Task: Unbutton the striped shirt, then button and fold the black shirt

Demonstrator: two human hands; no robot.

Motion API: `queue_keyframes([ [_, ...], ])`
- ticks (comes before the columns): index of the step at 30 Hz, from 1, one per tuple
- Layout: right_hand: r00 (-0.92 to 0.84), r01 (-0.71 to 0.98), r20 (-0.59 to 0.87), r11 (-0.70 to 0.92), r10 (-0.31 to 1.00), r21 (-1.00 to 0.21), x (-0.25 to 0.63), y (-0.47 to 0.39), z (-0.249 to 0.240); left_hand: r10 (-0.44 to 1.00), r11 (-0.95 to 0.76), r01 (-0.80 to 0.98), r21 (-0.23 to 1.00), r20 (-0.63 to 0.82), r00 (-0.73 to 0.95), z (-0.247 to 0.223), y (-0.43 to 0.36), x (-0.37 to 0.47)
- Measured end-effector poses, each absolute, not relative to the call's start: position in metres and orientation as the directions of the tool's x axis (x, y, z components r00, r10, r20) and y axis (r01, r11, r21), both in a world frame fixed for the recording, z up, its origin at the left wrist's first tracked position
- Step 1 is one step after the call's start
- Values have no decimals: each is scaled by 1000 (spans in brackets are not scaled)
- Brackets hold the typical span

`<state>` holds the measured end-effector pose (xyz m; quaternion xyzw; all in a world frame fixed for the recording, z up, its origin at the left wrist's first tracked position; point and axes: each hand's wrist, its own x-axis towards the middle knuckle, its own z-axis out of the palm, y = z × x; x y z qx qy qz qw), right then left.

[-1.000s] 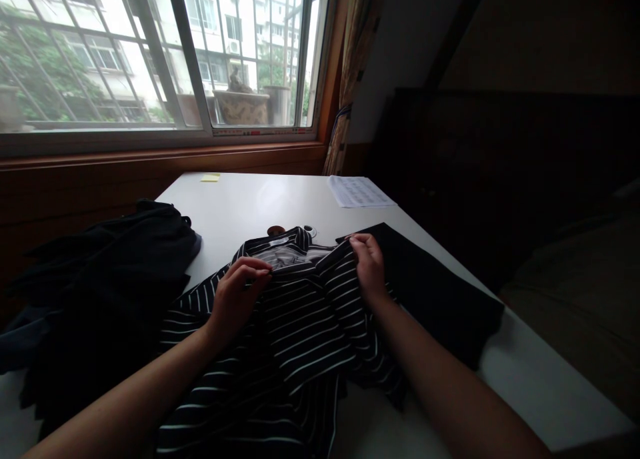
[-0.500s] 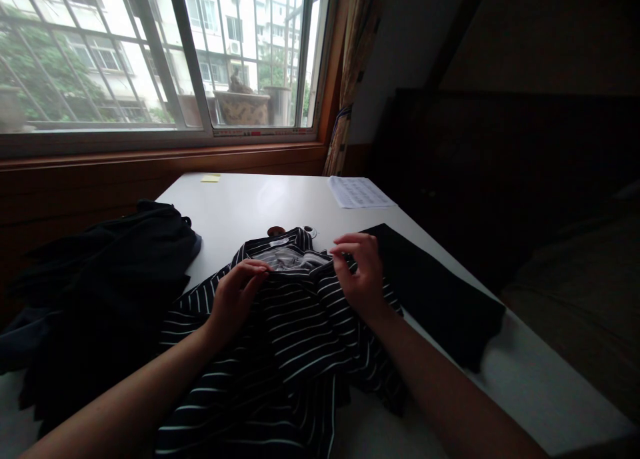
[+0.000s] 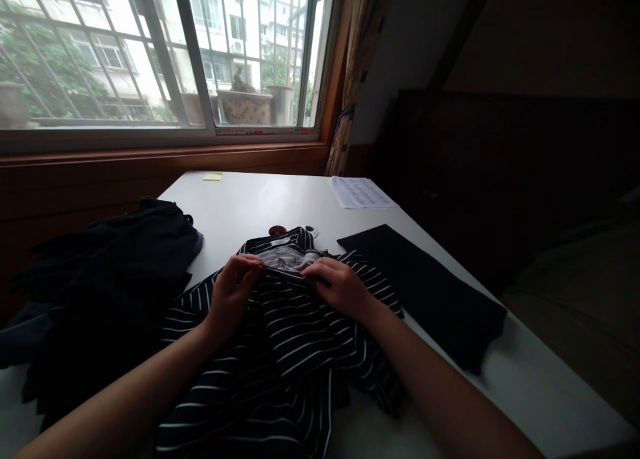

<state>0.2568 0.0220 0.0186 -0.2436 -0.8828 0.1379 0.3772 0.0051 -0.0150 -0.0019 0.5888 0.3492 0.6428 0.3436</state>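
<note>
Two hands grip one neckline (image 3: 284, 274): my left hand (image 3: 231, 292) pinches the front edge of a striped shirt (image 3: 300, 332) spread on the white table (image 3: 235, 202), and my right hand (image 3: 343, 285), loose and raised half a second ago, has closed its fingertips (image 3: 309, 269) on that same edge nearer the left, so the stretch between is held at both ends.

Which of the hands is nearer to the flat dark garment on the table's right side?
Right. The right hand, on the striped shirt, is left of the flat dark garment; the left hand, also on the shirt, is farther left.
</note>
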Motion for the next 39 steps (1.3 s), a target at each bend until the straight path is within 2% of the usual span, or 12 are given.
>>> queue_keyframes([
  [4, -543, 288, 655, 849, 526, -443, 255, 17, 22, 851, -519, 90, 850, 524, -43, 2, -16, 6],
  [8, -526, 275, 698, 873, 487, -402, 252, 14, 23, 725, -652, 302, 695, 688, -17, 9, -25, 6],
  [10, -516, 282, 717, 883, 469, -374, 250, 12, 21, 674, -707, 357, 610, 734, 80, 12, -30, 9],
  [13, -489, 302, 756, 898, 435, -321, 248, 9, 21, 643, -757, 361, 544, 719, 265, 12, -32, 17],
  [15, -497, 307, 776, 915, 389, -262, 247, 7, 21, 649, -757, 374, 535, 684, 334, 9, -30, 21],
  [20, -540, 301, 786, 941, 300, -152, 248, 3, 21, 640, -766, 388, 513, 668, 381, 0, -26, 22],
  [27, -458, 295, 830, 935, 319, -197, 247, 1, 23, 611, -791, 318, 523, 701, 367, -1, -32, 13],
  [30, -430, 272, 836, 932, 341, -240, 245, 0, 24, 617, -785, 342, 517, 709, 342, -2, -32, 13],
  [34, -417, 275, 819, 913, 395, -300, 244, -1, 20, 691, -720, 414, 557, 634, 348, 0, -33, 15],
  [39, -429, 279, 817, 917, 385, -285, 244, -1, 15, 696, -715, 361, 599, 560, 449, 9, -32, 14],
])
